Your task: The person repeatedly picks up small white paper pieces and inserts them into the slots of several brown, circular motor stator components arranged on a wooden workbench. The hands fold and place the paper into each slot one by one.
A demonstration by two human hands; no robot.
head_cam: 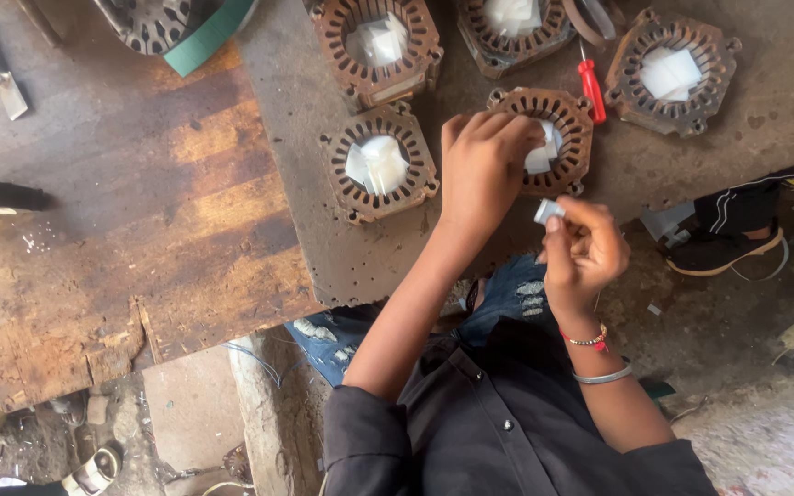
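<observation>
My left hand rests on a rusty slotted motor stator on a grey metal plate, its fingers pinching a white paper slip at the stator's bore. My right hand, with bracelets at the wrist, is closed on a small folded white paper piece just below that stator. White paper fills the stator's middle.
Several more rusty stators with white paper inside lie nearby: one to the left, others at the back. A red-handled screwdriver lies between them. A worn wooden bench is at left, a foot in a sandal at right.
</observation>
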